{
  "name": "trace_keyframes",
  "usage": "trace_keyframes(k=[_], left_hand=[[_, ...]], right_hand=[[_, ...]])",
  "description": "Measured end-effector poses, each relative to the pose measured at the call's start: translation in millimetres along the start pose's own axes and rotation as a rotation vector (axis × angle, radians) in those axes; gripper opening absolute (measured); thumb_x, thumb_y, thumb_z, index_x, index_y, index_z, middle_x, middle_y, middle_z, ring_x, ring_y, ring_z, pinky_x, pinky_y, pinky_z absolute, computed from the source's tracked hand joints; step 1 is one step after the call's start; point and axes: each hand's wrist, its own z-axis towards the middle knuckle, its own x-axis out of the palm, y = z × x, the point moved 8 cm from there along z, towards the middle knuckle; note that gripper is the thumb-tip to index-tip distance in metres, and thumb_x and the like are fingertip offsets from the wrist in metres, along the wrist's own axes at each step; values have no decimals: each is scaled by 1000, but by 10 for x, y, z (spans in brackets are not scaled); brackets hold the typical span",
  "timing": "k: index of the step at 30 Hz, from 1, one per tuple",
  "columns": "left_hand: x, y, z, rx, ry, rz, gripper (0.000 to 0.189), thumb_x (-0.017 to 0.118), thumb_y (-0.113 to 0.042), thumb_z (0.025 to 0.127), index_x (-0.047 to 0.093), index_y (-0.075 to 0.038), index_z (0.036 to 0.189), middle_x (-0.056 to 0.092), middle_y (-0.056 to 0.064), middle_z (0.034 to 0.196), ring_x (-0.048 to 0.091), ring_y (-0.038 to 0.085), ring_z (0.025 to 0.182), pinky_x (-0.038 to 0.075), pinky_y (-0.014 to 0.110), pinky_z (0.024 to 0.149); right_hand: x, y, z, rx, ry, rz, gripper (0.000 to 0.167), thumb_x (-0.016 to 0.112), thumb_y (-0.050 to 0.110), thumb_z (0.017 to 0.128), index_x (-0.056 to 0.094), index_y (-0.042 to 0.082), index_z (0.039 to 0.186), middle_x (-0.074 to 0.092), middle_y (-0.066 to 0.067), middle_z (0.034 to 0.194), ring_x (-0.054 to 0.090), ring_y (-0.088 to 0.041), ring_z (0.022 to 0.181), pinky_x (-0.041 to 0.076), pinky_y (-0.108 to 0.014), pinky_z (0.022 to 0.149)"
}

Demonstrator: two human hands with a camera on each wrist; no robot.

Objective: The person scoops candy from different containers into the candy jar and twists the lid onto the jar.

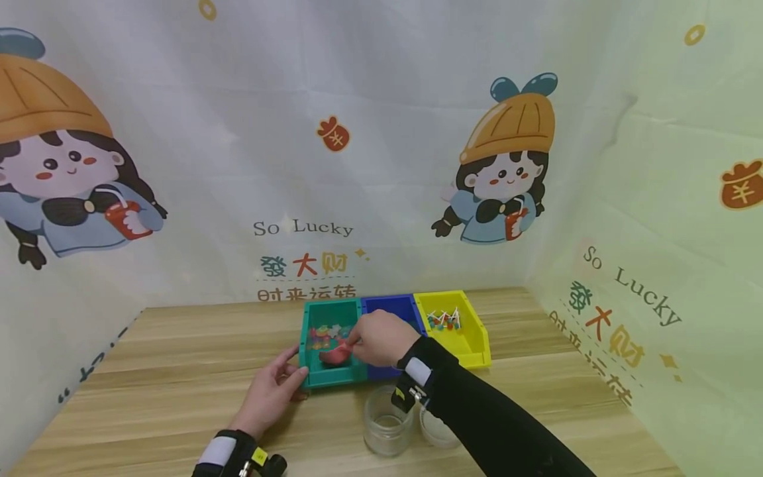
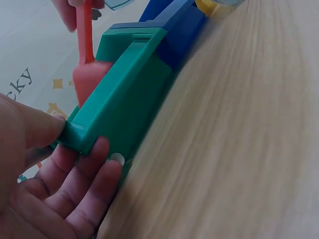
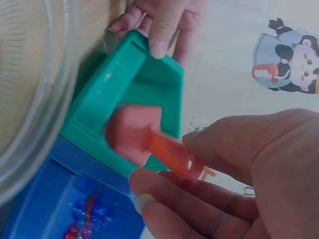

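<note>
My right hand [image 1: 384,338] pinches the short handle of a red scoop [image 1: 336,356] between thumb and fingers. The scoop's head is inside the green bin [image 1: 334,377], over its front part. Small colourful translucent pieces [image 1: 324,336] lie further back in that bin. With the thumb on its rim and the fingers against its outer wall, my left hand [image 1: 271,394] grips the bin's front left corner. In the right wrist view the scoop's bowl [image 3: 134,130] is blurred and tilted, and its inside is hidden.
A blue bin [image 1: 381,373] with shiny wrapped pieces [image 3: 89,214] adjoins the green one. Beyond it, a yellow bin [image 1: 471,351] holds several white sticks with coloured ends [image 1: 444,320]. A glass jar [image 1: 387,430] and a round clear lid-like piece [image 1: 438,430] stand in front.
</note>
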Motion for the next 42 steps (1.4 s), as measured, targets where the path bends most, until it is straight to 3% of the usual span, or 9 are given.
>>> trace_keyframes(k=[5, 10, 15, 19, 24, 28, 31, 37, 42], left_hand=[[-15, -2, -2, 9, -3, 3, 60, 67, -10, 109, 45, 0, 164, 73, 17, 105, 74, 17, 78, 67, 29, 71], [-19, -1, -8, 4, -11, 16, 61, 66, -10, 109, 45, 0, 165, 72, 16, 105, 74, 17, 79, 66, 28, 71], [-7, -19, -4, 15, -16, 31, 62, 66, -10, 109, 43, 1, 166, 71, 16, 105, 72, 17, 79, 65, 26, 71], [12, -37, -17, 22, -13, 47, 62, 66, -10, 109, 42, 1, 166, 70, 15, 104, 72, 19, 79, 64, 26, 70], [26, -35, -28, 27, -6, 58, 63, 66, -11, 109, 42, 2, 166, 70, 14, 103, 72, 19, 78, 63, 26, 69], [4, -53, -28, 35, -14, 66, 63, 66, -12, 109, 42, 0, 167, 70, 14, 103, 71, 18, 77, 62, 26, 69], [-5, -53, -24, 28, -15, 63, 64, 66, -12, 109, 42, -1, 167, 70, 14, 103, 71, 18, 77, 62, 26, 69], [2, -38, -10, 13, 2, 43, 64, 66, -12, 109, 41, -2, 168, 70, 13, 102, 71, 18, 77, 63, 26, 70], [-11, -57, 6, 19, 1, 46, 64, 65, -13, 109, 42, -2, 168, 69, 12, 102, 71, 18, 78, 62, 26, 70]], right_hand=[[-80, 67, 4, -17, -5, 3, 16, 77, 20, 102, 90, 13, 95, 78, 6, 86, 63, -9, 79, 52, -21, 71], [-70, 124, 2, 18, 21, 12, 46, 78, 22, 101, 66, 14, 58, 43, 9, 57, 40, -10, 57, 26, -22, 53], [8, 83, 54, 37, -5, -22, 55, 76, 13, 99, 46, 18, 53, 32, 8, 55, 32, -11, 55, 21, -23, 53], [78, 32, 107, 21, -9, -14, 54, 75, 7, 97, 43, 18, 55, 28, 8, 56, 25, -11, 53, 17, -23, 53], [78, 54, 94, 20, 9, 34, 46, 78, 9, 96, 56, 17, 57, 35, 11, 55, 28, -7, 52, 17, -22, 51], [87, 87, 139, -7, 9, 70, 49, 76, 4, 93, 49, 16, 53, 28, 10, 54, 21, -7, 51, 13, -24, 51], [312, -58, 346, -24, -8, 58, 50, 73, 3, 90, 42, 17, 53, 26, 8, 55, 20, -9, 52, 14, -27, 52], [810, -388, 809, -6, -32, -38, 37, 77, 12, 87, 56, 20, 57, 47, 8, 56, 40, -12, 52, 34, -33, 52], [446, -57, 645, 38, -28, -78, 41, 78, 10, 89, 53, 16, 58, 50, 6, 56, 43, -13, 55, 41, -31, 57]])
